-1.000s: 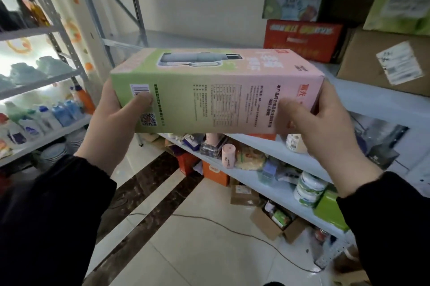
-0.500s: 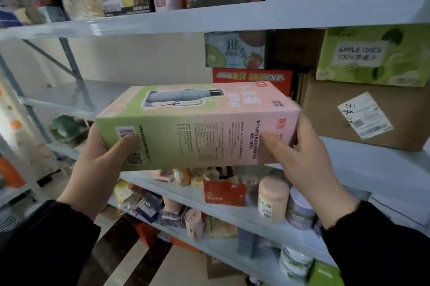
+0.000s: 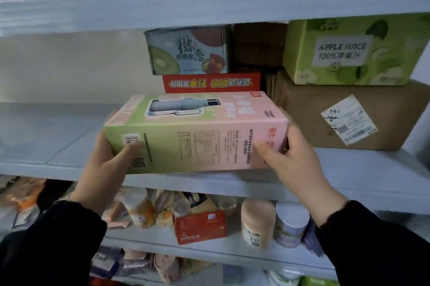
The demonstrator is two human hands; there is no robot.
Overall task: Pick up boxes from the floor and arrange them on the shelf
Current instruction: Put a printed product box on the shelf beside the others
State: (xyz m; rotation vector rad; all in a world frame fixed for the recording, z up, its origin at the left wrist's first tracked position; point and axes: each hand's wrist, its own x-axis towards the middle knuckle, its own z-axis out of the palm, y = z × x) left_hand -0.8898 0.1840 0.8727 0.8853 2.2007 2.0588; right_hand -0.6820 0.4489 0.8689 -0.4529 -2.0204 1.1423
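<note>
In the head view, we hold the pink and green box [image 3: 195, 133] in the middle of the frame, our left hand [image 3: 105, 169] wrapped around its green end and our right hand [image 3: 294, 161] around its pink end, right at the front edge of the gray shelf [image 3: 58, 141]. To do this well, we think we should keep the box flat, set it down on the bare spot at the left of the frame, and slide it back. We should stop before it bumps the red box [image 3: 210, 83] behind or the big brown box [image 3: 337, 113] just beside our right hand.
</note>
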